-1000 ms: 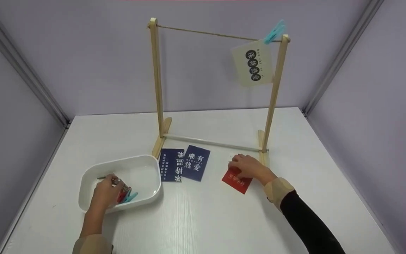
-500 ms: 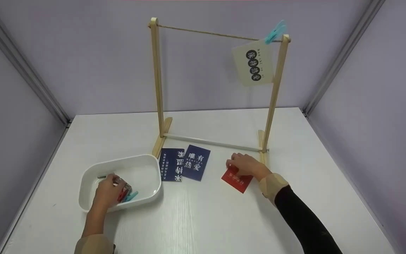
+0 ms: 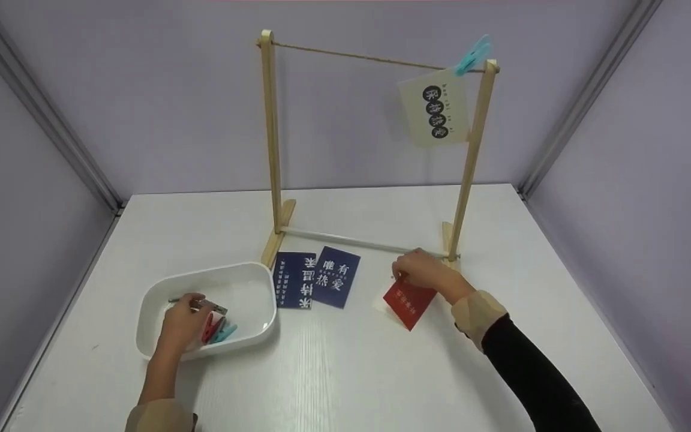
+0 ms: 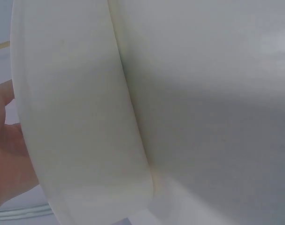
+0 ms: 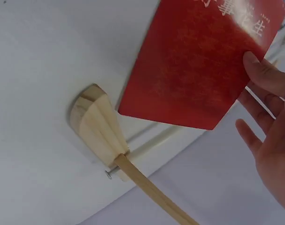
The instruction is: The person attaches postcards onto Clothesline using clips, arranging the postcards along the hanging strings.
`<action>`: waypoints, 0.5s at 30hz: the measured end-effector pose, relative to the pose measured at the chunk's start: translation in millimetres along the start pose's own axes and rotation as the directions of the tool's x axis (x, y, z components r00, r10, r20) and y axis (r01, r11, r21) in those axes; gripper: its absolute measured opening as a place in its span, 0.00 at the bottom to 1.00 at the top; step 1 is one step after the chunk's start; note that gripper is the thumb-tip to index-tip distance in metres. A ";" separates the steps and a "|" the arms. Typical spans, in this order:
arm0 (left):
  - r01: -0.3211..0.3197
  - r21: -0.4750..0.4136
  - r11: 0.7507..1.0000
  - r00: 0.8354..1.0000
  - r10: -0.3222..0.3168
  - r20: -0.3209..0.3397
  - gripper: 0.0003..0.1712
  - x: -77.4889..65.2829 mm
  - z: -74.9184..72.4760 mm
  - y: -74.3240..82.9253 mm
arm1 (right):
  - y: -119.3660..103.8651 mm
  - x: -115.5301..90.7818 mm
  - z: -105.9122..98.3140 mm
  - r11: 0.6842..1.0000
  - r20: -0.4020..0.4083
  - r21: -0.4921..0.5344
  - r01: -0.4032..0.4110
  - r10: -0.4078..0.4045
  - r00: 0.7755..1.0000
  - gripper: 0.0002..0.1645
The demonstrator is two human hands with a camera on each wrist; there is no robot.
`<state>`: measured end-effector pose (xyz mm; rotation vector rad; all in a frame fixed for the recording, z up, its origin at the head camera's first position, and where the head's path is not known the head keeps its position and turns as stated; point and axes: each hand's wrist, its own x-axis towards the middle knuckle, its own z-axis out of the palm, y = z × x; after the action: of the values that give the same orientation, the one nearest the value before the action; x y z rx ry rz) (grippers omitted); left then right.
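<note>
My right hand (image 3: 420,270) pinches a red card (image 5: 198,65) with white characters by its edge, thumb on the printed face. The card is tilted up off the table, and a pale card (image 3: 386,307) shows partly from under it. My left hand (image 3: 182,324) reaches into a white plastic basin (image 3: 266,288), fingertips pinching a small greyish clothespin (image 3: 216,307). A red clothespin (image 3: 211,329) and a teal clothespin (image 3: 224,332) lie beside those fingers. In the left wrist view the basin wall (image 4: 81,117) hides most of the left hand.
A wooden stand (image 3: 271,132) with a string (image 3: 357,56) rises behind the hands. From the string hangs a cream card (image 3: 435,108), held by a teal clothespin (image 3: 472,55). Two dark blue cards (image 3: 337,276) lie right of the basin, near the stand's foot.
My right hand has lifted the red card from lying flat to tilted, uncovering the pale card beneath. The greyish clothespin at my left fingertips has turned and stands apart from the red one.
</note>
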<state>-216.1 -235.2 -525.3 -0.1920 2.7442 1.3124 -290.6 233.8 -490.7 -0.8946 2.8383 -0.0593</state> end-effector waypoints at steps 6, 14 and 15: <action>-0.040 -0.132 0.991 0.999 0.037 -0.028 0.27 3.0 -13.1 21.5 | 5.0 -14.8 -37.0 0.952 -0.201 0.302 0.041 0.022 0.979 0.05; -0.141 -0.477 0.868 0.989 0.102 -0.106 0.28 22.4 -37.9 98.0 | -2.9 -13.1 -96.1 0.631 -0.495 0.760 0.156 0.407 0.767 0.09; -0.171 -0.515 0.840 0.984 0.124 -0.125 0.28 26.2 -40.9 112.6 | -5.4 -11.9 -104.4 0.572 -0.507 0.796 0.200 0.449 0.736 0.10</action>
<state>-260.6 -198.9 -416.9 -0.0721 2.4305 2.1267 -295.5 235.0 -385.7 -0.4324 2.8013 -1.8901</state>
